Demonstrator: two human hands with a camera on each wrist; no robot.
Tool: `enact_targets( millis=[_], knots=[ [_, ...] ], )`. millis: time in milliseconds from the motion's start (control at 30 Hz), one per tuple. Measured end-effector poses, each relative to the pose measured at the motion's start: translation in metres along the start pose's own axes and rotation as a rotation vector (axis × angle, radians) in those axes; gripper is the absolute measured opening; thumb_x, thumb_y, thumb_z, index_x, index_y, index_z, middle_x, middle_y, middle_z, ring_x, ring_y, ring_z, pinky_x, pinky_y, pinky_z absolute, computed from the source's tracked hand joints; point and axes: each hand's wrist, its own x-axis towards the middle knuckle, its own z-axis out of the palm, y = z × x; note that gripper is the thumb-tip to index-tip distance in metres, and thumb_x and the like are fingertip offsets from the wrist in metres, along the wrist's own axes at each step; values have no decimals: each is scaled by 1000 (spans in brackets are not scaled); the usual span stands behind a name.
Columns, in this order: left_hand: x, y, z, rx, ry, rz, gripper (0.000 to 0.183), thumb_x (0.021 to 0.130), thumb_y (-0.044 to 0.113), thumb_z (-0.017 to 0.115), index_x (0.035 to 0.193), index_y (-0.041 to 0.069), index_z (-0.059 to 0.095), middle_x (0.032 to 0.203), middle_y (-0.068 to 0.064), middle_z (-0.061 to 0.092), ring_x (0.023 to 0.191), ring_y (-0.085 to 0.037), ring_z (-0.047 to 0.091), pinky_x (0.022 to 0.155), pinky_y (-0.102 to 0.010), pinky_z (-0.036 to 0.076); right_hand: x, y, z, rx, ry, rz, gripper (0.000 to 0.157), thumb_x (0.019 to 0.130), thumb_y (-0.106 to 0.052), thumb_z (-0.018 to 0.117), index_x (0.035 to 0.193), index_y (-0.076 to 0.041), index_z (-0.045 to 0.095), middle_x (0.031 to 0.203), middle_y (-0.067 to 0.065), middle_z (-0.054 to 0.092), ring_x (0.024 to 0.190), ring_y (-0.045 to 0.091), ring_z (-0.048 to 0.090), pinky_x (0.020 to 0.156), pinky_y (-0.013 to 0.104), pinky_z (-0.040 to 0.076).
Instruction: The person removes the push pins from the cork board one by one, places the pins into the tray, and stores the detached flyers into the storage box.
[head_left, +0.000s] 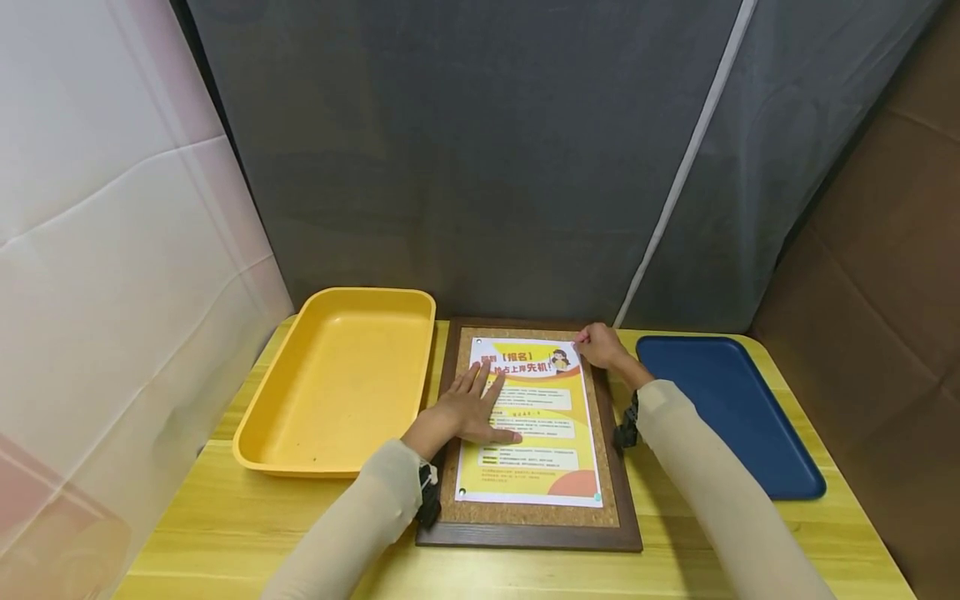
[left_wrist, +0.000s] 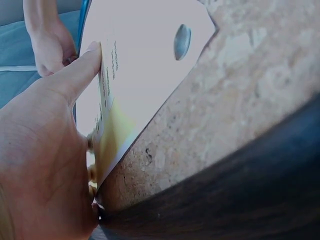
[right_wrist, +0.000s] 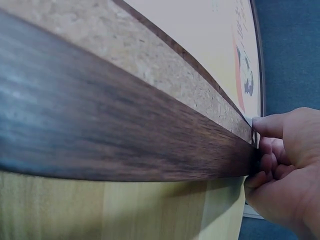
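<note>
A yellow-and-white printed poster (head_left: 536,450) lies on a cork board (head_left: 540,512) with a dark brown frame (head_left: 525,536). My left hand (head_left: 468,404) rests on the poster's left side, fingers spread. At the poster's upper right corner is my right hand (head_left: 600,346). In the right wrist view its thumb (right_wrist: 270,125) reaches the paper's corner, while the other fingers curl beside the frame; I cannot tell what lies under the thumb. Small round tacks show at the poster's other corners; one silvery tack (left_wrist: 182,42) appears close up in the left wrist view.
To the left of the board stands a deep yellow tray (head_left: 337,383). A flat dark blue tray (head_left: 738,408) lies to the right. The wood-patterned table (head_left: 315,525) backs onto a grey curtain (head_left: 465,167), with a white cloth and a brown one at the sides.
</note>
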Motion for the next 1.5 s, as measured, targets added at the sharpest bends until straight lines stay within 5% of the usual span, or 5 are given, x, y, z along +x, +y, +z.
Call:
enact_targets(
  millis=[900,1300,1500],
  knots=[
    [7,-2,6,16,-25,-18,125,87,88,55,171,22,-10,174,-9,-26,162,-32,-19,131,-54,-3,-7,5,-4,144,-45,36,16,103,-9,64,103,4,73,105,17,71,92,25,60,79,31,48],
    [1,0,1,13,-31,2,126,87,89,52,171,18,-9,174,-13,-24,162,-34,-17,131,-53,-2,-12,9,-10,193,-76,-46,13,102,-8,69,97,4,74,88,9,68,77,17,54,72,30,45],
    [2,0,2,2,-27,-18,125,87,88,53,171,19,-9,174,-13,-24,162,-33,-19,132,-53,-2,-17,7,-15,222,-80,-20,12,103,-8,68,103,3,71,88,6,60,81,19,51,72,30,42]
  ],
)
